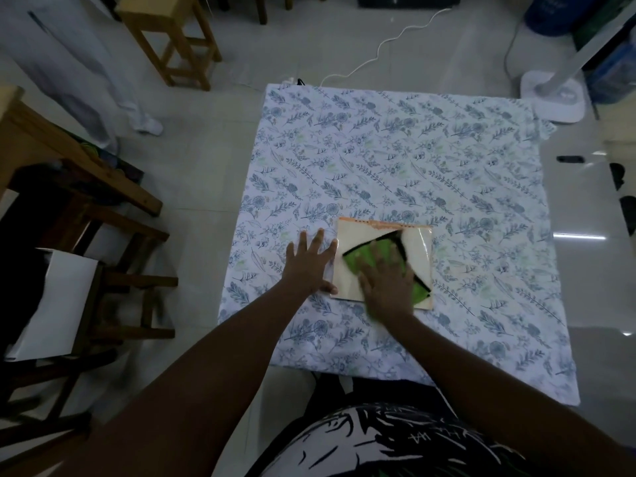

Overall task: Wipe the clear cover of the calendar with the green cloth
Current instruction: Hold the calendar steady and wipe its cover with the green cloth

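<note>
The calendar (418, 247), cream-coloured with an orange top edge and a shiny clear cover, lies flat near the middle of the floral tablecloth. A green cloth (358, 261) with black edging is spread on the cover. My right hand (387, 284) presses flat on the cloth, fingers spread and blurred. My left hand (311, 261) lies flat with fingers apart on the tablecloth, its thumb side against the calendar's left edge, holding nothing.
The table (395, 160) is draped in a white cloth with blue leaf print. Wooden stools (172, 39) and a wooden bench stand to the left, a white fan base (554, 98) at the back right, a white cable on the floor.
</note>
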